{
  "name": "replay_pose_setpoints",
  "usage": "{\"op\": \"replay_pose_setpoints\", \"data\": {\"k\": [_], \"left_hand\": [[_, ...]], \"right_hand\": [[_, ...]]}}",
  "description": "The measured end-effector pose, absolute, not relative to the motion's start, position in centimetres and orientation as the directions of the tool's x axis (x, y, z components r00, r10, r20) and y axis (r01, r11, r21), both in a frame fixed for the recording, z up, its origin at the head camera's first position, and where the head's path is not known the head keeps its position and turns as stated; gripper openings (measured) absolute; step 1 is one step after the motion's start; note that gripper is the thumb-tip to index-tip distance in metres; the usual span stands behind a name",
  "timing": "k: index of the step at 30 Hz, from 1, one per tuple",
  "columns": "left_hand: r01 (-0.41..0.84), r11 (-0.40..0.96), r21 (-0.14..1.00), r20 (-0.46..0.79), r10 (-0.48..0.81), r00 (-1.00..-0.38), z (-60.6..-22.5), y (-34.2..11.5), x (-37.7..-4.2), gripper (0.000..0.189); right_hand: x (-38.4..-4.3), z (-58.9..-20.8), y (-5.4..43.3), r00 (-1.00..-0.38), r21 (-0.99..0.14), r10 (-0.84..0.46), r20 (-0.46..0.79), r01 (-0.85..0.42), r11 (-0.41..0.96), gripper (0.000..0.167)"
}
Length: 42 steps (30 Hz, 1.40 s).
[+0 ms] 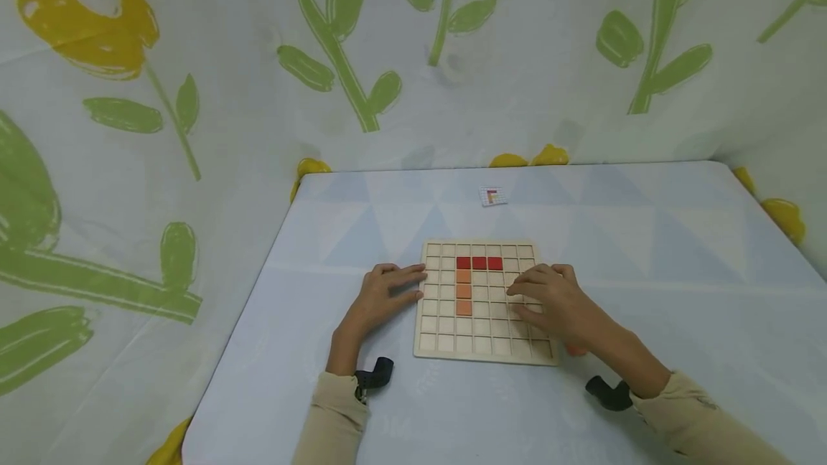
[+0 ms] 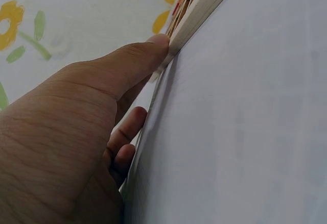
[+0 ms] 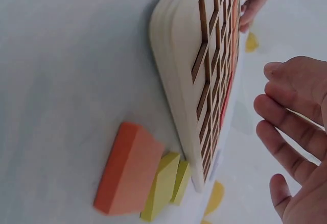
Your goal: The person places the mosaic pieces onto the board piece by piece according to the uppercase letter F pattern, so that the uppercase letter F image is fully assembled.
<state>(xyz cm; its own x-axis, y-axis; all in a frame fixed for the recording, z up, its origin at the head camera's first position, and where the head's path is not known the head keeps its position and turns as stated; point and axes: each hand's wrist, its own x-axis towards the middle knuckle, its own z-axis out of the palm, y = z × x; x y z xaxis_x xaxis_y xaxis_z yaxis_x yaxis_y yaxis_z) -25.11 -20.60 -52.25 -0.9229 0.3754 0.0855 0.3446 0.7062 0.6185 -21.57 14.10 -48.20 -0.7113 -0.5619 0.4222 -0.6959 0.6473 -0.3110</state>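
A wooden grid board (image 1: 481, 345) lies on the table. Three red tiles (image 1: 479, 263) form a row in its recesses, and three orange tiles (image 1: 464, 291) run down in a column below the leftmost red one. My left hand (image 1: 384, 296) touches the board's left edge with extended fingers; the left wrist view shows the thumb (image 2: 145, 55) against its side. Over the right part of the board hovers my right hand (image 1: 555, 303), its fingers loosely bent. In the right wrist view nothing is visible between those fingers (image 3: 286, 122).
Beside the board's right edge lie a loose orange block (image 3: 127, 170) and two yellow blocks (image 3: 161, 185), mostly hidden by my right arm in the head view. A small pattern card (image 1: 494, 196) lies farther back on the table (image 1: 646, 336). Flowered cloth (image 1: 226, 34) hangs behind.
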Motion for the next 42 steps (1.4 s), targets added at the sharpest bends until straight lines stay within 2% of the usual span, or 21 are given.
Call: {"op": "replay_pose_setpoints", "data": {"k": [9,16,30,42], "left_hand": [[0.307,0.706,0.638,0.057,0.354,-0.933,-52.1,-20.6,-24.9,0.040],[0.304,0.702,0.644,0.056,0.353,-0.934,-52.3,-20.6,-25.0,0.040],[0.298,0.704,0.644,0.044,0.355,-0.934,-52.0,-20.4,-25.0,0.040],[0.314,0.698,0.644,0.066,0.358,-0.931,-52.3,-20.6,-25.0,0.041]], "right_hand": [[-20.7,-48.3,16.0,-0.713,-0.298,-0.534,0.455,-0.687,0.663,0.025],[-19.8,-48.1,17.4,-0.758,-0.326,-0.511,0.405,-0.642,0.694,0.022],[-17.9,-48.3,19.7,-0.800,-0.332,-0.473,0.370,-0.589,0.737,0.027],[-16.8,-49.2,20.7,-0.802,-0.328,-0.483,0.351,-0.589,0.739,0.027]]}}
